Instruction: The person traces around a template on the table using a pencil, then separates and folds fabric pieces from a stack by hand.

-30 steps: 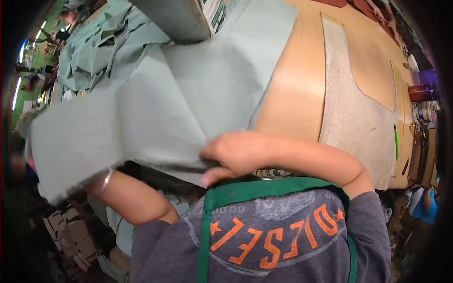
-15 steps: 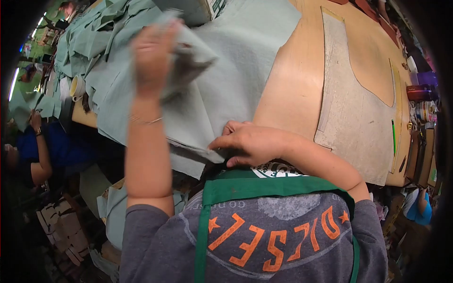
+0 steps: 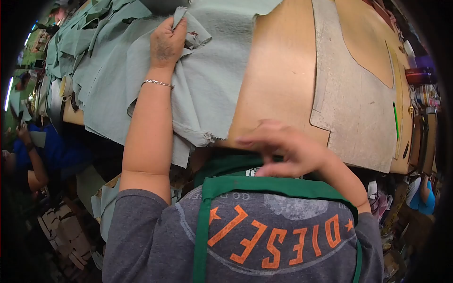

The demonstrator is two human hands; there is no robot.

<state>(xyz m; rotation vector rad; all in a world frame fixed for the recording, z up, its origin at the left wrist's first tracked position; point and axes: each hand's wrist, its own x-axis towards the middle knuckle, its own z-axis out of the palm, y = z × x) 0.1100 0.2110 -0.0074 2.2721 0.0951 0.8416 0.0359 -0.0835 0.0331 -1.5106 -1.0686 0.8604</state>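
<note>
My left hand [image 3: 166, 45] is raised over the far part of the table, its thumb and fingers closed on a folded edge of a pale grey-green sheet [image 3: 210, 89], leather or cloth. A reddish mark shows on the fold beside the thumb. Creases run down from the grip to the sheet's rough, frayed near corner. Slightly blurred, my right hand [image 3: 295, 148] hovers by the table's front edge, right of that corner. Its fingers are apart and nothing is in them.
A large greyish curved pattern piece [image 3: 356, 111] lies on the tan tabletop [image 3: 278, 70] at right, with a green pencil [image 3: 395, 120] near it. Crumpled grey-green pieces [image 3: 78, 45] are heaped at far left, by a pale cup [image 3: 66, 87]. Another person [image 3: 35, 155] works at left.
My right hand has let go of the sheet's near corner and moved right. My left hand, blurred before, has moved slightly right with the fold, and the sheet's right edge has shifted left.
</note>
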